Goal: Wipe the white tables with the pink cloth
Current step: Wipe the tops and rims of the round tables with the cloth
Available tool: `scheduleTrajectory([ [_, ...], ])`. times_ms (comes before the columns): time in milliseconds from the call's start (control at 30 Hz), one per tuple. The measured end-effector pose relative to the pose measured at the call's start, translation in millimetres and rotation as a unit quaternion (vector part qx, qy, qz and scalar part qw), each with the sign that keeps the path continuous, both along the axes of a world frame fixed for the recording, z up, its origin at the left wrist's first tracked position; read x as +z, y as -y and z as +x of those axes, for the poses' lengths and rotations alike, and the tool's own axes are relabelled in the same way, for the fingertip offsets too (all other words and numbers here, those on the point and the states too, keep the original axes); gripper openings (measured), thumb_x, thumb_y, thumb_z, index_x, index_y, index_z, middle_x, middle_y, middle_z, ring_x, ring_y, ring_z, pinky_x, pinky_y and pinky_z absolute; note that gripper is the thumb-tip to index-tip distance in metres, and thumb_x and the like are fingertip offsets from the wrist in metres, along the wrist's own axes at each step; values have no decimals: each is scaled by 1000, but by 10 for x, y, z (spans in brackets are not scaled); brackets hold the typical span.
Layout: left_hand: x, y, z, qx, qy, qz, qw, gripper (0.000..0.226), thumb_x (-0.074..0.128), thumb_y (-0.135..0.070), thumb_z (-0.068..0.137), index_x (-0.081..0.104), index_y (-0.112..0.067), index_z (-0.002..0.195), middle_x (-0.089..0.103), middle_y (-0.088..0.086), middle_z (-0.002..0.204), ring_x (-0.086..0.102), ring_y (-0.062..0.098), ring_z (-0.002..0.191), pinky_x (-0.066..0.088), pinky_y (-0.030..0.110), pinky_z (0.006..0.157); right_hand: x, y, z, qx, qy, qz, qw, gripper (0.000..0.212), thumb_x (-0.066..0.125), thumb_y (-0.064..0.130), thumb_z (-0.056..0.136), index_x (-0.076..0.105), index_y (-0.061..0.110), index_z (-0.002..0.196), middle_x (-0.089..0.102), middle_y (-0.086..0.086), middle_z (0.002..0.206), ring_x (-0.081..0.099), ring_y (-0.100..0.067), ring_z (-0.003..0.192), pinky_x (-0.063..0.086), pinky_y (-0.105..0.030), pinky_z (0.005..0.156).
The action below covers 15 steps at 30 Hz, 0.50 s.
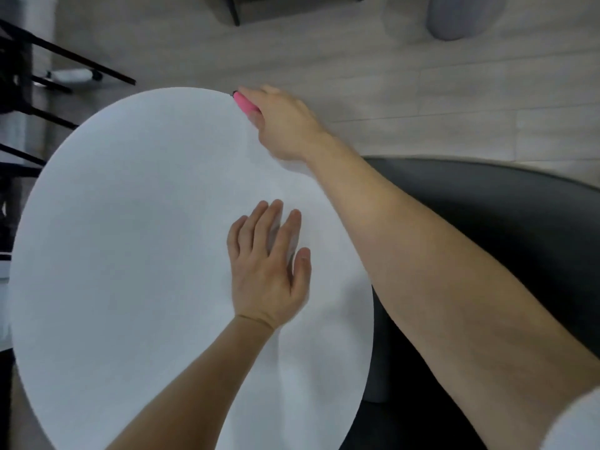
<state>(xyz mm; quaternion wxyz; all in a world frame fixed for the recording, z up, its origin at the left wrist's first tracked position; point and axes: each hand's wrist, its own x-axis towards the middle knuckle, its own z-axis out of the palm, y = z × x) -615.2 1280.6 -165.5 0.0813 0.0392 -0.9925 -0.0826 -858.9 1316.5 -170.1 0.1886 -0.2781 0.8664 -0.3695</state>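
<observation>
Head view: your right grip [285,125] clenches the pink cloth [245,103] at the far rim of the counter [130,222] to wipe there, while your left grip [266,271] lies flat and released, likely steadying it.

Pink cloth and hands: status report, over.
Right hand grips pink cloth at far rim of white table. Left hand flat on tabletop. Dark seat beside table, not in the way.

broad white table [113,254] surface lies open leftward; a dark seat [487,238] crowds its right edge.
</observation>
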Motion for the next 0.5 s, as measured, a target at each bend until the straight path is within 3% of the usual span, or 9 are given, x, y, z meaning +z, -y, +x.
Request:
scheduleTrajectory([
  [67,2,-5,0,1,-1,1,1000,53,48,-37,104,64,-11,147,54,14,159,45,36,153,33,62,120,-27,20,-7,-8,-12,-1,1000,47,43,27,113,47,27,160,57,-7,144,59,-35,128,46,-36,99],
  [267,2,1,-4,1,2,4,1000,53,50,-37,105,61,-13,150,51,13,161,42,34,155,31,61,123,-58,-436,424,-75,10,-30,997,51,43,26,115,40,24,166,52,-2,155,60,-32,128,51,-47,105],
  [500,-14,21,1,-5,6,4,1000,52,53,-35,106,58,-13,152,50,13,162,41,35,154,30,60,123,29,-1176,1568,-215,53,-43,974,54,43,29,117,32,26,169,41,4,164,58,-17,132,51,-31,105],
])
